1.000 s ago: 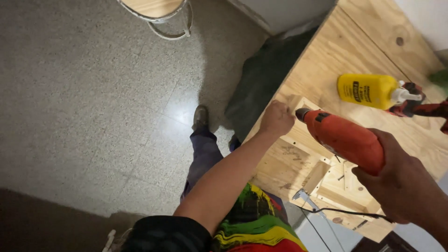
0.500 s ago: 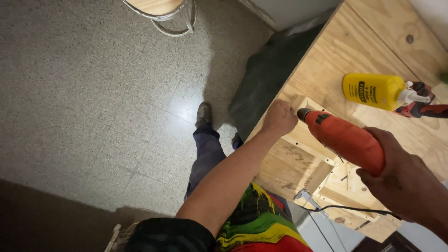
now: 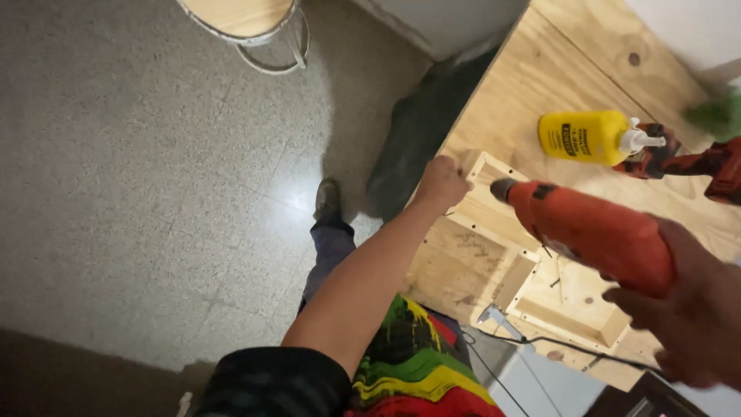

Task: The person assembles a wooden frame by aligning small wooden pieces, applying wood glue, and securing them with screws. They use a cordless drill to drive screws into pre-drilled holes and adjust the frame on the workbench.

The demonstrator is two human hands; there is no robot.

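My left hand [image 3: 441, 182] grips the near-left corner of a pale wooden frame [image 3: 494, 224] lying on a plywood workbench [image 3: 556, 69]. My right hand [image 3: 691, 309] holds an orange electric drill [image 3: 594, 232]; its chuck points left, close above the frame's upper rail and a short way from my left hand. Whether the bit touches the wood cannot be made out. A black cord [image 3: 556, 344] trails from the drill along the bench's near edge.
A yellow glue bottle [image 3: 590, 137] lies on its side on the bench, beside a red and black tool [image 3: 695, 162]. A round stool with a metal ring [image 3: 251, 27] stands on the speckled floor. My shoe [image 3: 328, 199] is by the bench edge.
The drill's nose has drawn in slightly toward the frame's corner. My left hand stays put on the frame.
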